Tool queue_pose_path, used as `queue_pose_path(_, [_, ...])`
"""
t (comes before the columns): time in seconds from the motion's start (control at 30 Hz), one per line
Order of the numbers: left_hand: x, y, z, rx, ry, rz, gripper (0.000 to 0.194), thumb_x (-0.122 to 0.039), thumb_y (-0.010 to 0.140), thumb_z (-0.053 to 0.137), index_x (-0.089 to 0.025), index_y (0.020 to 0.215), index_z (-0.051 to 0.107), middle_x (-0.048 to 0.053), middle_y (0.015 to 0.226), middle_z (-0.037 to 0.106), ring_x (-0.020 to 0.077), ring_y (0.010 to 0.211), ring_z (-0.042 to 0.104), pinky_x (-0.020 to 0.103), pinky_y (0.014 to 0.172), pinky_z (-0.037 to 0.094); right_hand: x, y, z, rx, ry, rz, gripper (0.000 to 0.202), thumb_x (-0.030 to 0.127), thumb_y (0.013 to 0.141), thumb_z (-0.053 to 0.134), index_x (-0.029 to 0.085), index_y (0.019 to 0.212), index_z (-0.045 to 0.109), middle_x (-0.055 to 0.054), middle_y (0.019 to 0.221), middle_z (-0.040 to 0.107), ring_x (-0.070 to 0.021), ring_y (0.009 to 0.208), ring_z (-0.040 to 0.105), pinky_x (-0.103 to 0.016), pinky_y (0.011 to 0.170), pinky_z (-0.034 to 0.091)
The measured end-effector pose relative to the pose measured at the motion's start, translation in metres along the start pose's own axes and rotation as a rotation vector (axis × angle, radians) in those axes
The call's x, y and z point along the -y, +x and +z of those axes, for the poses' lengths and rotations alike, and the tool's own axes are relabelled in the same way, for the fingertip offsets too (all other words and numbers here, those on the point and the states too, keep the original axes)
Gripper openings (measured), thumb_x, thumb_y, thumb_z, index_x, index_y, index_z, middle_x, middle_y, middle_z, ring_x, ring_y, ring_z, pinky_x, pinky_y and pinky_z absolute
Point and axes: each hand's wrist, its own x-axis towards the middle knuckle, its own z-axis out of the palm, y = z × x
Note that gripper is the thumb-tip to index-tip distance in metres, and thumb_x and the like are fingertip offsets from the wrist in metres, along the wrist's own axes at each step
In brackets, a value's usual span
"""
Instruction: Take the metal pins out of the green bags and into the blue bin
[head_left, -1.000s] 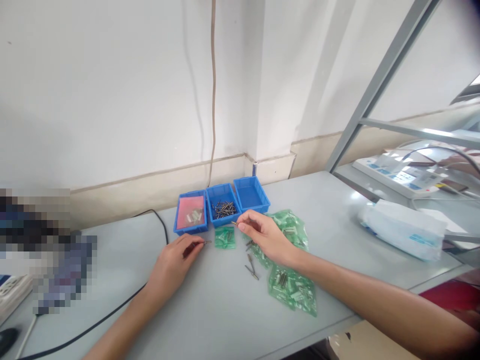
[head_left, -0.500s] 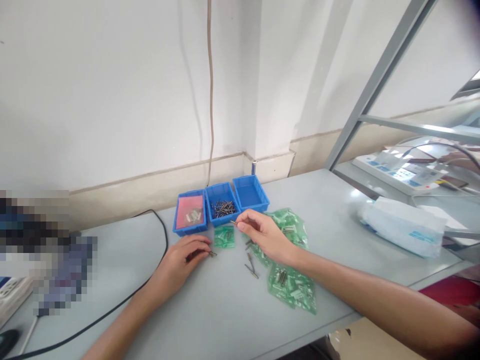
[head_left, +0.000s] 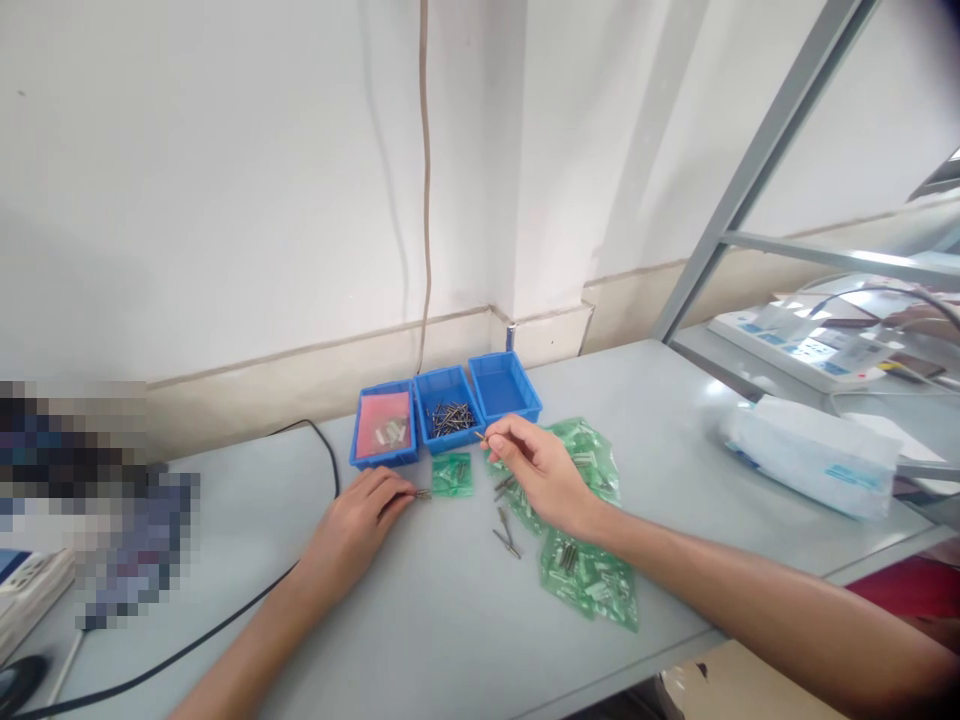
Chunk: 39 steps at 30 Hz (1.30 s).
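My left hand pinches a small metal pin just above the table, left of a small green bag. Between the fingertips of my right hand is another metal pin, near the front edge of the middle blue bin, which holds many pins. The left blue bin contains pink material and a clear bag of parts. The right blue bin shows a bare bottom. Green bags with metal parts lie under and beside my right forearm, and loose pins rest on the table.
A black cable curves across the left of the table. At the right lie a white plastic package and a metal frame. Beyond the frame is a power strip. The wall stands behind the bins.
My left fingers have drawn closer together around their pin, which now points sideways and sits slightly higher. My right hand has barely shifted. The whole view has moved slightly.
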Motion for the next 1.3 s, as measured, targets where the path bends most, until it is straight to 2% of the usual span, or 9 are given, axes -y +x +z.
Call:
queue_pose_path(0.1, [0.001, 0.0, 0.001, 0.0, 0.031, -0.04, 0.028, -0.04, 0.114, 0.046, -0.025, 0.111, 0.069, 0.006, 0.11, 0.07, 0.0226, 0.103, 0.065, 0.036, 0.09, 0.053, -0.003, 0.001, 0.0, 0.029, 0.065, 0.043, 0.033, 0.051, 0.108, 0.055, 0.022, 0.095, 0.065, -0.003, 0.09, 0.065, -0.0183, 0.082, 0.058, -0.031, 0.074, 0.044])
queue_pose_path(0.23, [0.001, 0.0, 0.0, -0.011, 0.068, -0.088, 0.029, -0.041, 0.113, 0.046, -0.024, 0.109, 0.068, 0.005, 0.108, 0.07, 0.024, 0.101, 0.065, 0.038, 0.087, 0.052, -0.009, 0.004, 0.002, 0.103, 0.303, 0.215, 0.038, 0.058, 0.103, 0.061, 0.021, 0.095, 0.065, 0.0, 0.083, 0.059, -0.0112, 0.057, 0.038, -0.028, 0.054, 0.028])
queue_pose_path(0.37, [0.001, 0.0, 0.0, -0.038, 0.073, -0.087, 0.026, -0.04, 0.112, 0.048, -0.024, 0.106, 0.067, 0.005, 0.105, 0.07, 0.0246, 0.099, 0.064, 0.038, 0.086, 0.051, -0.006, 0.007, 0.001, 0.108, 0.639, 0.34, 0.037, 0.053, 0.096, 0.074, 0.019, 0.089, 0.061, 0.004, 0.077, 0.047, -0.0084, 0.055, 0.023, -0.027, 0.055, 0.027])
queue_pose_path(0.5, [0.001, 0.0, 0.0, -0.05, 0.079, -0.102, 0.025, -0.04, 0.112, 0.05, -0.023, 0.104, 0.067, 0.005, 0.103, 0.069, 0.0244, 0.098, 0.063, 0.038, 0.086, 0.05, 0.0, 0.009, -0.002, 0.14, 0.785, 0.392, 0.038, 0.047, 0.095, 0.078, 0.018, 0.083, 0.056, 0.006, 0.075, 0.038, -0.0088, 0.057, 0.017, -0.026, 0.055, 0.024])
queue_pose_path(0.67, [0.0, 0.0, 0.0, -0.042, 0.072, -0.106, 0.025, -0.039, 0.112, 0.05, -0.023, 0.103, 0.067, 0.004, 0.103, 0.069, 0.0244, 0.099, 0.063, 0.037, 0.087, 0.049, 0.002, 0.006, -0.001, 0.192, 0.684, 0.389, 0.039, 0.052, 0.099, 0.071, 0.019, 0.086, 0.055, 0.006, 0.075, 0.041, -0.0079, 0.055, 0.015, -0.027, 0.051, 0.015])
queue_pose_path(0.83, [-0.002, 0.001, -0.001, -0.037, 0.095, -0.095, 0.029, -0.04, 0.112, 0.047, -0.023, 0.103, 0.068, 0.005, 0.103, 0.068, 0.0243, 0.098, 0.063, 0.037, 0.086, 0.05, -0.004, 0.003, 0.003, 0.135, 0.38, 0.289, 0.034, 0.055, 0.098, 0.069, 0.023, 0.098, 0.058, 0.004, 0.082, 0.051, -0.0088, 0.055, 0.029, -0.025, 0.05, 0.022])
queue_pose_path(0.97, [-0.003, 0.002, -0.001, -0.031, 0.123, -0.075, 0.029, -0.038, 0.112, 0.047, -0.023, 0.103, 0.069, 0.006, 0.104, 0.067, 0.0242, 0.097, 0.063, 0.038, 0.086, 0.051, -0.007, 0.002, 0.002, 0.118, 0.221, 0.193, 0.031, 0.052, 0.1, 0.067, 0.024, 0.096, 0.057, 0.005, 0.08, 0.047, -0.0097, 0.056, 0.029, -0.025, 0.049, 0.023])
queue_pose_path(1.13, [-0.006, 0.002, -0.002, -0.045, 0.162, -0.044, 0.031, -0.038, 0.113, 0.046, -0.023, 0.102, 0.071, 0.006, 0.104, 0.067, 0.0232, 0.096, 0.063, 0.037, 0.083, 0.052, -0.006, 0.003, 0.001, 0.115, 0.164, 0.171, 0.032, 0.052, 0.099, 0.068, 0.023, 0.094, 0.055, 0.005, 0.078, 0.045, -0.0102, 0.057, 0.03, -0.025, 0.049, 0.024])
queue_pose_path(1.3, [-0.008, 0.003, -0.005, -0.056, 0.189, -0.025, 0.032, -0.038, 0.112, 0.047, -0.023, 0.099, 0.072, 0.007, 0.102, 0.067, 0.0229, 0.093, 0.063, 0.035, 0.079, 0.052, -0.006, 0.003, 0.0, 0.125, 0.235, 0.224, 0.033, 0.052, 0.097, 0.072, 0.024, 0.094, 0.055, 0.006, 0.075, 0.042, -0.0091, 0.054, 0.027, -0.024, 0.047, 0.021])
